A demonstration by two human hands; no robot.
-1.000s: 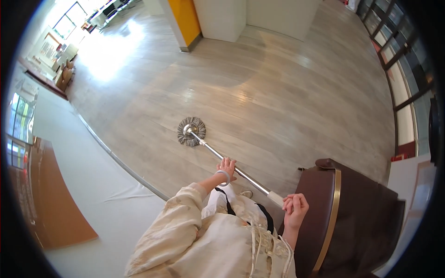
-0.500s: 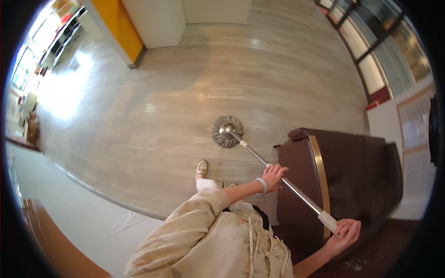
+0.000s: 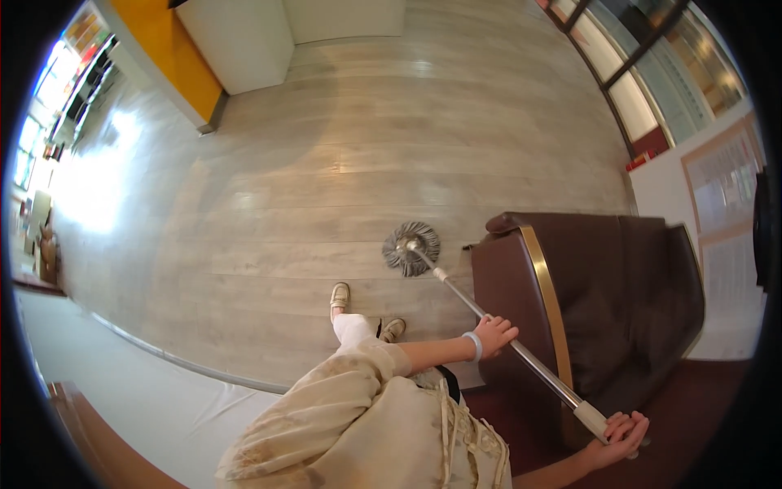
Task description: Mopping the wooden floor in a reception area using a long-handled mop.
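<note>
A mop (image 3: 544,371) with a metal pole runs slantwise from my hands down to the floor. Its round grey string head (image 3: 399,259) lies on the wooden boards, ahead of my feet. My left hand (image 3: 494,335), with a pale band at the wrist, is wrapped round the middle of the pole. At the upper end, my right hand (image 3: 626,433) grips the whitish handle sleeve, palm turned upward and fingers curled. Part of the handle's tip pokes out past that hand.
A brown leather armchair (image 3: 521,301) with a gold trim strip stands close on the right, beside the pole. Far left is a yellow and white pillar (image 3: 175,61). A white low partition (image 3: 147,367) curves along the left. Glass panels (image 3: 652,73) line the far right.
The mop head has come nearer to me and slightly right. Both hands have shifted right and a little downward with the pole. My right-side foot now shows more fully.
</note>
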